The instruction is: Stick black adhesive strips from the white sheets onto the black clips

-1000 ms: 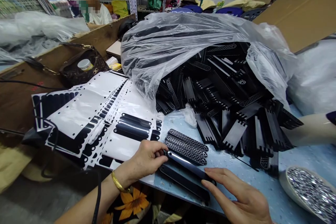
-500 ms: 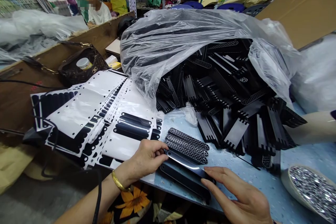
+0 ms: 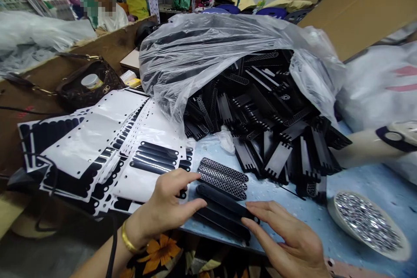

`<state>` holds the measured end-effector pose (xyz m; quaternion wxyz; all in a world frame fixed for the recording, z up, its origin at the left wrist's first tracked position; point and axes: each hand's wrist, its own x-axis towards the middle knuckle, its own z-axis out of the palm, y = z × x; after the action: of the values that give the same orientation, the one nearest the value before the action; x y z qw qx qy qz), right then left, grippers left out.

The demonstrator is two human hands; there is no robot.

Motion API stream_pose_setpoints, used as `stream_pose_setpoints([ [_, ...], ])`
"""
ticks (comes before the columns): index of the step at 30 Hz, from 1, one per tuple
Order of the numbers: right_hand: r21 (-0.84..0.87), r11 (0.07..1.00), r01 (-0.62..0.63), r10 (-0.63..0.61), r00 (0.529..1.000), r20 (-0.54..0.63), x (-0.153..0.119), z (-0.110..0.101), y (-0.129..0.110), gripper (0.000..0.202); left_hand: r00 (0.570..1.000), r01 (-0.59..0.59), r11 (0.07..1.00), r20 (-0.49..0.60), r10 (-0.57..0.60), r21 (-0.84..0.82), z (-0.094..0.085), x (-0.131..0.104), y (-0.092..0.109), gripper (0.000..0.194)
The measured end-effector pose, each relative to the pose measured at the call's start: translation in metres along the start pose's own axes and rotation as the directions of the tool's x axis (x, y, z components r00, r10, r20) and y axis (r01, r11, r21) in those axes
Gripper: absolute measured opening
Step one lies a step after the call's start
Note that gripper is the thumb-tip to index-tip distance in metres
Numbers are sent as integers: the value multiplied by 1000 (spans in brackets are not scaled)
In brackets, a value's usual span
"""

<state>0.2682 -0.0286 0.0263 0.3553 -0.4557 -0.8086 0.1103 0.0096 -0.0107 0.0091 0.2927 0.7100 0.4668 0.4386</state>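
Two dark elongated plastic pieces lie side by side near the table's front edge. At the right end of the upper black strip [image 3: 221, 202], the fingers and thumb of my right hand [image 3: 289, 239] grip its two sides. My left hand [image 3: 169, 200] is open by its left end, thumb and forefinger spread apart. The lower black strip [image 3: 224, 225] lies closest to the edge. Just behind are several lattice-patterned black strips [image 3: 223, 178], lying in a row. To the left, a white backing sheet [image 3: 133, 182] carries glossy black stickers [image 3: 154, 156] with rounded ends.
A clear plastic bag [image 3: 195, 43] spills a heap of black plastic pieces [image 3: 267, 139] over the blue table [image 3: 293, 221]. A bowl of shiny metal bits [image 3: 368, 221] stands at right. Stacked sheets [image 3: 94, 134] and a brown handbag [image 3: 81, 84] are left. Another person [image 3: 109, 15] is behind.
My left hand has let go of the left end of the upper strip and opened, moving slightly left. My right hand stays at its right end. The whole view has shifted a little.
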Motion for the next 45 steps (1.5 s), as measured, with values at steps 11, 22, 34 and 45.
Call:
stream_pose_setpoints([
  [11, 43, 999, 17, -16, 1000, -14, -8, -13, -23, 15, 890, -307, 952, 357, 282, 12, 4, 13, 23, 6],
  [22, -124, 972, 200, -211, 975, -77, 3, -17, -34, 20, 877, -419, 901, 306, 370, 113, 12, 8, 27, 8],
  [34, 5, 973, 229, -229, 973, -15, 7, 15, -29, 23, 901, -373, 922, 277, 334, 101, 7, 9, 25, 11],
  [45, 31, 999, 32, -31, 999, -13, 6, 7, -11, 13, 990, -122, 990, -65, 126, 68, 4, -3, -7, 16],
])
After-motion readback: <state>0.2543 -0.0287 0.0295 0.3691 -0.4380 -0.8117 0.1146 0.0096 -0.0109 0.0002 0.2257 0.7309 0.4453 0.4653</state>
